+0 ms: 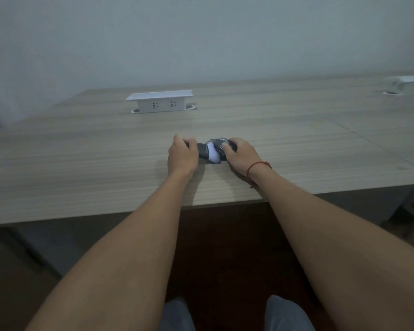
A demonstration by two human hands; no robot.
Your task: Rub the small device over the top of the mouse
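My left hand grips the dark handle of a small brush whose white bristles press against a dark computer mouse on the wooden desk. My right hand curls over the right side of the mouse and holds it in place. A red string bracelet circles my right wrist. Most of the mouse and the brush handle are hidden by my fingers.
A white pop-up socket box stands on the desk behind the hands. A second white box sits at the far right edge. The desk's front edge runs below my forearms, with my knees under it.
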